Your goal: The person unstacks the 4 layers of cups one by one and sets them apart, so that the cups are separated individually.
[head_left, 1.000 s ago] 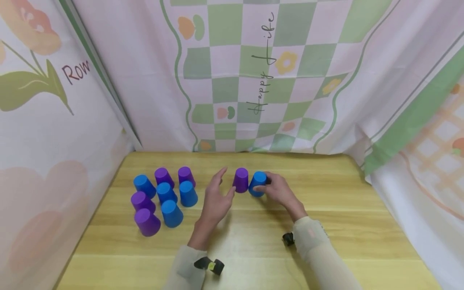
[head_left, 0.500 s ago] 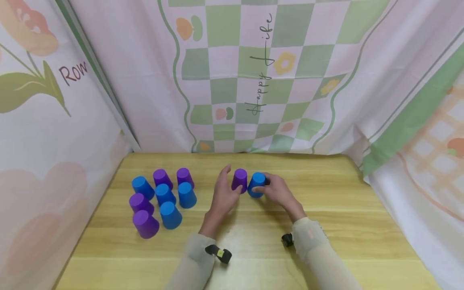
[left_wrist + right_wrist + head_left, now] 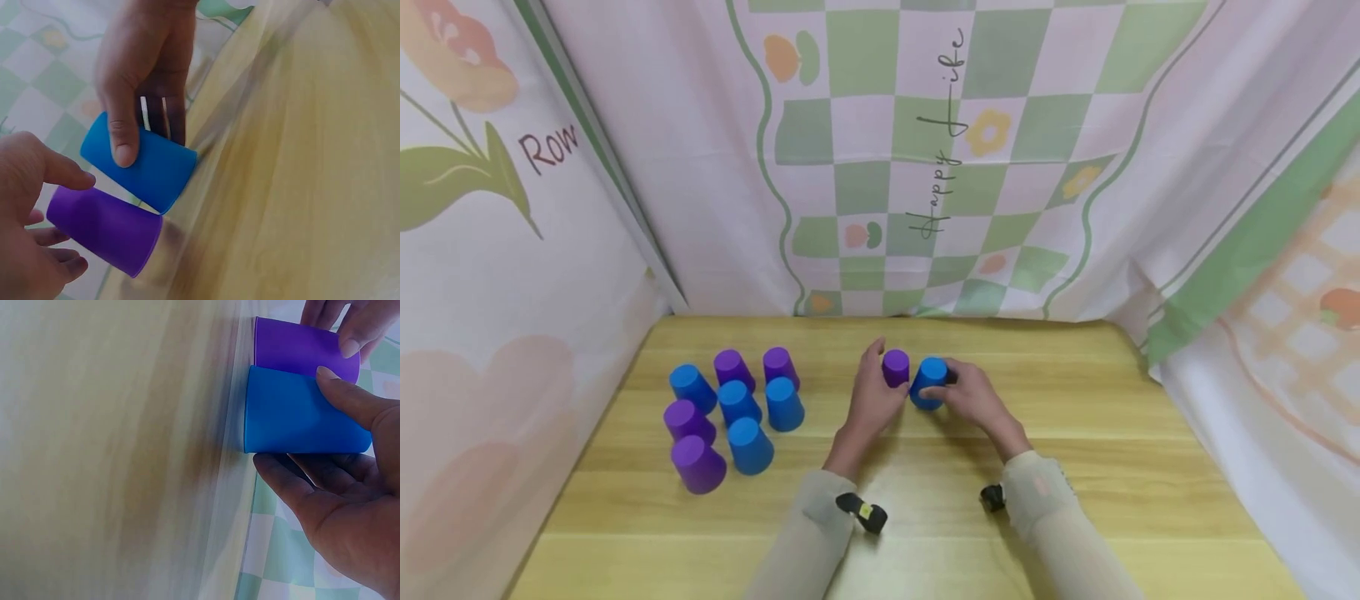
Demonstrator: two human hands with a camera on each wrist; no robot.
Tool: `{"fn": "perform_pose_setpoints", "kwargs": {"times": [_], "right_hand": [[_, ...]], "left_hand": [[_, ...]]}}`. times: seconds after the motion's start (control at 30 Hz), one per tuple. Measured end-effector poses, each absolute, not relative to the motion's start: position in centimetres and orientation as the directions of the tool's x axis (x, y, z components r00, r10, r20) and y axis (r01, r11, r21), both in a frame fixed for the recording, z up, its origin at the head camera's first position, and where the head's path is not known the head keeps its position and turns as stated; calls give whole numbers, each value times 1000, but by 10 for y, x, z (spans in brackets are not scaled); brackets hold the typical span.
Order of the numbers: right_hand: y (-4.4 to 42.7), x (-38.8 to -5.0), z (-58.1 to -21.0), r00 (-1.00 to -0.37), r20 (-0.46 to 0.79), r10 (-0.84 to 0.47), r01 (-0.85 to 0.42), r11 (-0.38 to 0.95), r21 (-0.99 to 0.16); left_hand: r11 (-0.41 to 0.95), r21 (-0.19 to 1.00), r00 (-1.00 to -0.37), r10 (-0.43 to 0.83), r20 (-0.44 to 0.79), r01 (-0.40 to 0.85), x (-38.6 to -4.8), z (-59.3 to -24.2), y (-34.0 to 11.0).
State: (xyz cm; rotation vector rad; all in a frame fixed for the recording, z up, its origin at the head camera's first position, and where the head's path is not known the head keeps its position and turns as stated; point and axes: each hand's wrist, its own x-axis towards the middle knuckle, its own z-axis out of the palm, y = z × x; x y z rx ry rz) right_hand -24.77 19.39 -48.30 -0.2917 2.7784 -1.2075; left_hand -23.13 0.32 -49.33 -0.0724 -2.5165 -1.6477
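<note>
Two upside-down plastic cups stand side by side near the middle of the table. My left hand (image 3: 876, 396) is around the purple cup (image 3: 106, 228), thumb on its near side and fingers behind; in the right wrist view the left thumb lies against this cup. To its right, my right hand (image 3: 976, 395) holds the blue cup (image 3: 303, 415), with the thumb across its front and the fingers on its far side. The two cups are very close together, and the right wrist view shows the blue one partly covering the purple one.
At the left of the wooden table (image 3: 925, 533) stands a group of several upside-down cups, among them a blue cup (image 3: 750, 447) and a purple cup (image 3: 698, 465). A patterned curtain (image 3: 925, 167) hangs along the back edge, with more cloth at both sides.
My left hand has moved right and closed in around the purple cup. The right hand stays on the blue cup. The cup group at the left stands as before.
</note>
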Motion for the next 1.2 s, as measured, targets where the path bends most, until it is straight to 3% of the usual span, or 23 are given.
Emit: {"fn": "perform_pose_setpoints", "kwargs": {"times": [1.2], "right_hand": [[194,-248,-482,-978,-26,-208,-121,664,-738]], "left_hand": [[400,911,-988,-64,140,104,-237,-501,10]]}}
